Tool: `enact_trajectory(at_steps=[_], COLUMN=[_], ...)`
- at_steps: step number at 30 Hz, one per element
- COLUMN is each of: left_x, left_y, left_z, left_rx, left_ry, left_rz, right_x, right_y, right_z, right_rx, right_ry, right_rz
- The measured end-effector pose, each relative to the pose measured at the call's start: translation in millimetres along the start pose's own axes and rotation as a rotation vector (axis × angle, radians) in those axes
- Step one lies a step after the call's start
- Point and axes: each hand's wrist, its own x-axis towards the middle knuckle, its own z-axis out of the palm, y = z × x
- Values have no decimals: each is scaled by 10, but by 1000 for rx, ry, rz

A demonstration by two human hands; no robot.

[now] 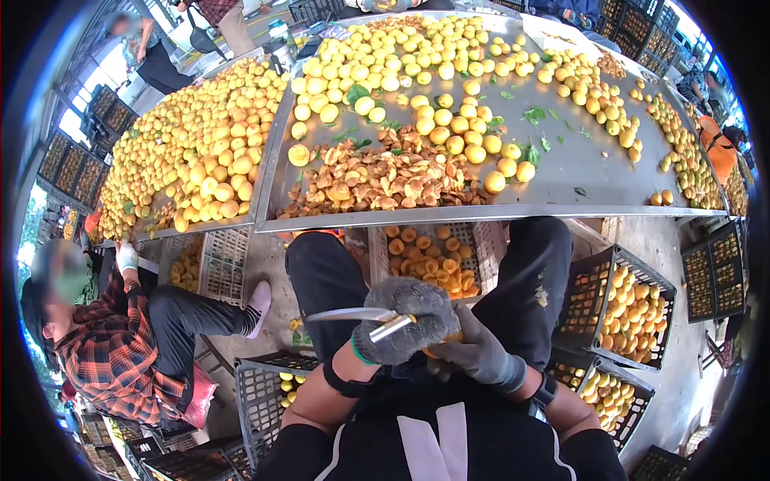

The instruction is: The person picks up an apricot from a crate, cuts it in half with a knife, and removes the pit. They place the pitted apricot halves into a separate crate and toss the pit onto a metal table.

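In a grey knit glove, my left hand (403,321) is closed around a metal tool (392,327), with a curved blade (345,314) pointing left. My right hand (477,349), in a grey coated glove, grips a yellow-orange fruit (449,340), mostly hidden between the two hands. Both hands are close together above my lap. Beyond my knees, a crate (489,248) on the floor holds orange fruit pieces (433,263). On the metal table (361,219) lies a heap of brownish peels or pieces (393,178), with whole yellow fruits (455,144) behind it.
A person in a plaid shirt (112,353) sits at the left. Black crates of fruit stand at the right (589,301) and beside my lap at the left (257,401). A second table section (258,184) bears many yellow fruits. Other people are farther back.
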Motion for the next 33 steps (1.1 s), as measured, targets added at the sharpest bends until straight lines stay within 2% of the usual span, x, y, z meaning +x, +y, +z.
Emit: enact_trajectory(at_steps=[1,2,4,5,6,8,10,12,14,16,17,18,20,21,23,24,26,27,28,29,30,32,33], left_x=[-59,-15,150,4,-1,10,-3,-35,-57,-38,-21,-12,9,36,37,43,33,7,-8,62,54,16,6], left_y=[47,63,173,59,67,90,-22,-131,-137,-39,-79,-82,-81,-43,-44,-31,71,110,125,101,160,344,199], left_z=[72,38,-68,-26,-13,-3,-64,-82,-98,-5,-6,-24,-64,-54,-69,-67,-15,17,47,120,128,125,52], left_rx=[-309,-309,372,261,265,-298,-301,-825,-772,-705,-522,-520,-621,-681,-685,-689,-604,-302,-2,224,223,67,132], left_ry=[76,78,-271,-139,-136,-60,-106,-126,-140,-113,-179,-175,-197,-172,-173,-174,-114,-73,-30,40,43,33,-10], left_rz=[-171,-168,425,213,211,-95,-58,-212,-222,-237,-135,-134,-196,-173,-194,-214,-228,-163,-99,228,226,-186,-86], right_x=[-1,4,6,7,1,-20,-3,-12,-34,-15,-3,-1,-5,5,28,18,17,33,62,90,114,151,136], right_y=[33,65,128,153,162,166,283,291,161,184,192,205,239,210,128,142,189,245,326,373,385,387,319], right_z=[-2,-2,-4,4,24,54,41,46,69,35,18,19,27,9,-42,-35,2,13,18,23,34,60,51], right_rx=[66,129,151,177,178,190,125,62,143,183,223,222,-127,-127,16,17,326,324,96,-134,-135,-229,-228], right_ry=[-28,-60,-83,-102,-108,-84,-81,-77,-92,-114,-131,-134,-86,-87,-90,-87,-50,-51,16,82,81,79,73], right_rz=[-17,-33,-58,-84,-82,-102,-140,-171,74,108,138,139,-125,-125,1,0,-35,-36,-176,-314,-310,-534,-532])
